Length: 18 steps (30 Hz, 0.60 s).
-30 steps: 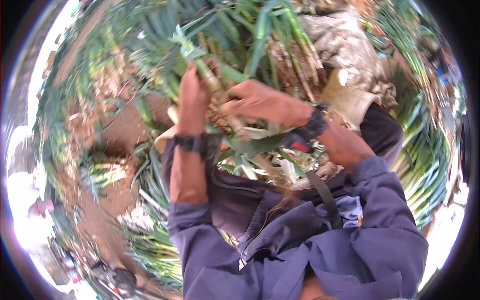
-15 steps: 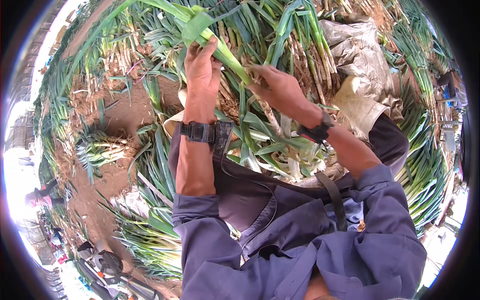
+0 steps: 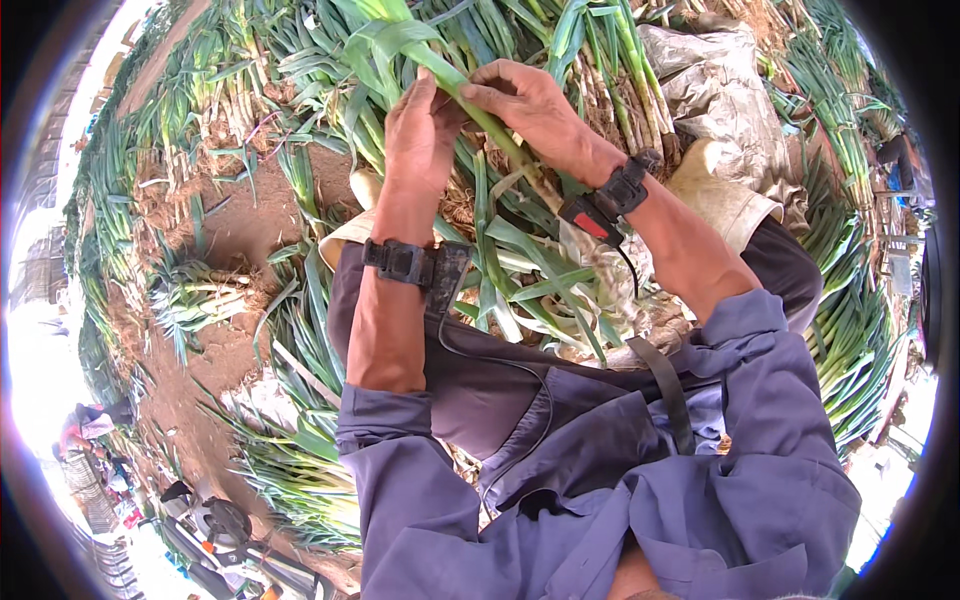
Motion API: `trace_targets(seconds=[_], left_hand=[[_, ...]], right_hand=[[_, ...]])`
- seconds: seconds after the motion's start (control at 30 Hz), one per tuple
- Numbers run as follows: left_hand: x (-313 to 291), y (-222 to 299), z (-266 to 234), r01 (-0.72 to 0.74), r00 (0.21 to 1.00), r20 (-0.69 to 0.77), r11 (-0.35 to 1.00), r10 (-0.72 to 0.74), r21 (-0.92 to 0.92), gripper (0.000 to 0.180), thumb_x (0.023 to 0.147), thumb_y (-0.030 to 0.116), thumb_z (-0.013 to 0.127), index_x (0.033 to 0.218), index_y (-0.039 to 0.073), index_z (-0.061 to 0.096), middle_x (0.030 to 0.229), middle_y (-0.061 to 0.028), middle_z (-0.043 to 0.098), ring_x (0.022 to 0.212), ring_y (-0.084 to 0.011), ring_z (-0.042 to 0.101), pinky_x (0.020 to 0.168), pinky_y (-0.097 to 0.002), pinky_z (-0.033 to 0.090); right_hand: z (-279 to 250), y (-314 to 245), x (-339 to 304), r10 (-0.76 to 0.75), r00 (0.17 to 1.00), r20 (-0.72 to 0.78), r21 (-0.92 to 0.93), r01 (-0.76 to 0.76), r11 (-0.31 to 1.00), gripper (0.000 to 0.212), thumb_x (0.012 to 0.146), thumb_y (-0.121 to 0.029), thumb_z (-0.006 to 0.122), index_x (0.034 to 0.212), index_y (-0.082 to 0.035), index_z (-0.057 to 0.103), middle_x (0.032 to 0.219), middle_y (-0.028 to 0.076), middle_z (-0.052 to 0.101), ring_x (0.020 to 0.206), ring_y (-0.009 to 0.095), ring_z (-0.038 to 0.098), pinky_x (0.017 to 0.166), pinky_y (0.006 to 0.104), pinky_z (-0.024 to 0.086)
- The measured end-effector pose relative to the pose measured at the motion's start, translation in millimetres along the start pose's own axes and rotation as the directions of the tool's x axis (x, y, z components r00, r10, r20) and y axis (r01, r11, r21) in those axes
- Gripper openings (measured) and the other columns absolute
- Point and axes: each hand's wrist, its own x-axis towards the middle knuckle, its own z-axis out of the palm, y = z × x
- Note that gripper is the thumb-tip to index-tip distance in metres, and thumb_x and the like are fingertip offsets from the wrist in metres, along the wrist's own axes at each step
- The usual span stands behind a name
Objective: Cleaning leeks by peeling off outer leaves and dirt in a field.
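A long leek (image 3: 510,148) slants across the space before me, its green leaves up at the far left and its pale root end down toward the right. My left hand (image 3: 412,135) is closed round its green upper part from beneath. With thumb and bent fingers, my right hand (image 3: 540,112) pinches the same leek just beside the left. Where the fingers meet the leaves, detail is partly hidden. Loose leek leaves and pale peelings (image 3: 535,290) lie below, between my legs. Both wrists wear black straps with small devices.
Bundled leeks (image 3: 635,95) with dirty roots lie ahead, more leeks (image 3: 850,370) at the right and others (image 3: 300,485) at the lower left. A crumpled beige sack (image 3: 710,85) sits beyond my right knee. A small leek bundle (image 3: 205,300) rests on brown soil (image 3: 180,400) at left.
My right hand has moved up and left along the leek, from its lower stem to beside my left hand. The left hand has shifted slightly right.
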Motion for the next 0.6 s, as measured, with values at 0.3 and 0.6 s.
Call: trace_targets(seconds=[0.3,0.6], left_hand=[[6,-11,18,-0.079,0.992,0.071,0.946,0.106,-0.315,0.018,0.102,0.016,0.06,0.104,-0.002,0.059,0.095,-0.0134,0.067,0.092,-0.0264,0.067,0.082,-0.0385,0.059],[18,6,0,-0.188,0.982,-0.082,0.945,0.172,-0.267,0.019,0.095,0.003,0.064,0.113,0.002,0.06,0.098,-0.0111,0.067,0.087,-0.0238,0.067,0.075,-0.0356,0.059]], right_hand=[[-10,-10,11,-0.147,0.977,0.154,-0.171,0.172,0.97,0.025,0.092,-0.023,0.075,0.1,-0.001,0.067,0.094,0.001,0.066,0.084,0.009,0.057,0.076,0.028,0.048],[-1,-18,-14,-0.097,0.986,0.135,0.02,0.095,0.995,0.015,0.097,-0.021,0.07,0.095,-0.006,0.065,0.079,0.0,0.066,0.068,0.007,0.064,0.059,0.0238,0.051]])
